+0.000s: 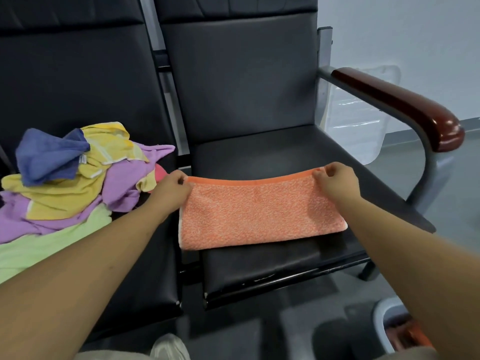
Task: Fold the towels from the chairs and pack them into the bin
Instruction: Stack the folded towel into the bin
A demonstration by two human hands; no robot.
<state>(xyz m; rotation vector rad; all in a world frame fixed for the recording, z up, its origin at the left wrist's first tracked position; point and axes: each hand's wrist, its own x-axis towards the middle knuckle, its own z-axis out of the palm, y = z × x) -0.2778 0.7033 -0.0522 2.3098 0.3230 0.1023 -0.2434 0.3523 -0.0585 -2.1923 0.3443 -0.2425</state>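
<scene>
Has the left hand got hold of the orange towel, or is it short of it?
Touching. The head view shows the left hand pinching the far left corner of the orange towel, fingertips on its hem.

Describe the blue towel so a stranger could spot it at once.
Start at the left black chair, where a heap of loose towels lies on the seat. The blue towel sits crumpled on top, toward the back. It is the only blue one, above a yellow towel and a purple towel.
</scene>
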